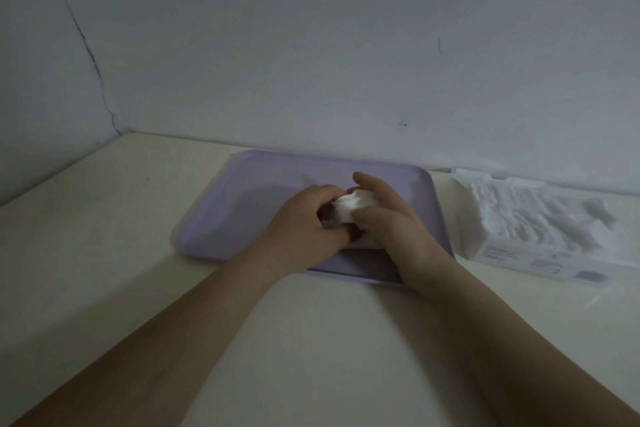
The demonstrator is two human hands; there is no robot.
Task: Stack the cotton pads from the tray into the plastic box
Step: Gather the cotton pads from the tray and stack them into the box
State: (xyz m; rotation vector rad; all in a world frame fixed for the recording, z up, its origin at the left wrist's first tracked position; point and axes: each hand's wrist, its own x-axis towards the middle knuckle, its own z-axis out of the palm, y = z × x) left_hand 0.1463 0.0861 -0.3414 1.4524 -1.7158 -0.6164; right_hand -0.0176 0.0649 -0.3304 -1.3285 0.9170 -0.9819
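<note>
Dimness and blur softened everything, so the white cotton pads [353,206] could not be counted; they read only as one soft, crumpled white bundle. Most of that bundle was hidden between the two hands. The left hand [304,218] curled its fingers over the bundle's left side, grasping it, and the right hand [389,218] clasped it from the other side, thumb in front and fingers behind. A further white patch showed beneath the right palm; whether it belonged to the same bundle could not be told, nor whether the pads touched the flat lavender rectangular tray with rounded corners [242,194] below the hands. Both wrists covered part of the tray's near edge. Well to the right of the right hand stood the clear rectangular plastic box [540,253], filled with ragged rows of white pads; its label was illegible and its far end hazy. Tray and box lay on the cream surface [104,253]. The forearms were cut off by the frame's bottom edge.
</note>
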